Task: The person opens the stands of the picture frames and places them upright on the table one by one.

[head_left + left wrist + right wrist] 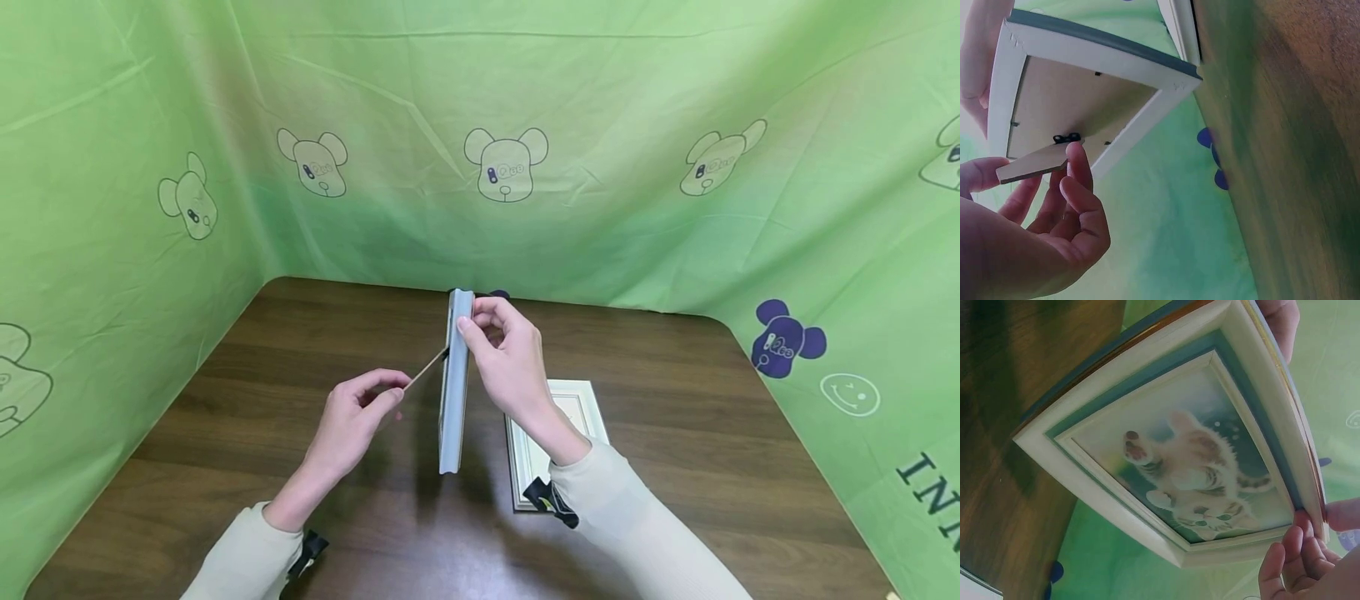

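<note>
A picture frame point(456, 392) with a blue-grey edge is held upright above the table, seen edge-on in the head view. In the right wrist view its front carries a kitten picture point(1197, 469). My right hand point(513, 358) grips the far upper edge, thumb on one side and fingers on the front. From the brown back panel point(1079, 94) an easel stand point(1035, 164) sticks out at a black hinge point(1067, 138). My left hand point(352, 421) pinches the free end of this stand between thumb and fingers.
A second white frame point(592, 417) lies flat on the wooden table point(675, 417), partly covered by my right forearm. Green cloth point(405, 92) with bear-head prints hangs at the back and both sides. Each sleeve has a black strap piece point(551, 500) at the wrist.
</note>
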Demonstrator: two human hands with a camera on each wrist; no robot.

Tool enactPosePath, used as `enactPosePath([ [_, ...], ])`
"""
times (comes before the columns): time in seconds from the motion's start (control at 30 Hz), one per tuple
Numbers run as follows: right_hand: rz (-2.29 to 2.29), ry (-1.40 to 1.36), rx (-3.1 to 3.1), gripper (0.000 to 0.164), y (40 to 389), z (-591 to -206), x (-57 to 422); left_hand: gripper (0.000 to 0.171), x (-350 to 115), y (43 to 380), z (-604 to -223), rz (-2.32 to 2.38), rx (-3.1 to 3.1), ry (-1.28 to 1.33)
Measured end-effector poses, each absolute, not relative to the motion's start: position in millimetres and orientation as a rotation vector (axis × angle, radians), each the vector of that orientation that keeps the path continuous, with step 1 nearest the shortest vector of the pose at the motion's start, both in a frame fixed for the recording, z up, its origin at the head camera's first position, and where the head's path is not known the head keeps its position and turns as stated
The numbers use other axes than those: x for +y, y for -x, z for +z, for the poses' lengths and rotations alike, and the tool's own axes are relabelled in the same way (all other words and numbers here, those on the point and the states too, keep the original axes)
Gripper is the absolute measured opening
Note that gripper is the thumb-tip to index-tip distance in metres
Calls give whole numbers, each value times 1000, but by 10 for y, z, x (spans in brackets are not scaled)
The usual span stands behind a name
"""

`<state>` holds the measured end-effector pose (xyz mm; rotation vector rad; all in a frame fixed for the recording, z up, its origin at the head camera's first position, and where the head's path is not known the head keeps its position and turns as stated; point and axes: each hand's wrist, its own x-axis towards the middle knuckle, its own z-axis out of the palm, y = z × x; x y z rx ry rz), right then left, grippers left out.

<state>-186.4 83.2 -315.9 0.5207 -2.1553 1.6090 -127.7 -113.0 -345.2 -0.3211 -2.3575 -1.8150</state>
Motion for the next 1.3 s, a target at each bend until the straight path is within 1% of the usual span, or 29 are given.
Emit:
enactPosePath([
  [0.5,1633,-567,-2141,15,1860,-3153,830,17,-1195,1321,-3498,-1876,-2347,313],
  [0.73,1637,-554,-2139,14,1882,-3168,807,15,-1272,1436,-3772,-1778,-2386,300],
  [0.97,1637,-547,-2139,15,1889,-3168,789,24,-1294,1425,-3797,-1624,-2431,329],
  [1.07,1621,-542,-2137,14,1885,-3168,785,23,-1278,1397,-3778,-1538,-2422,344],
  [1.3,1606,-553,-2116,14,1883,-3166,773,28,-1206,1285,-3700,-1055,-2315,315],
])
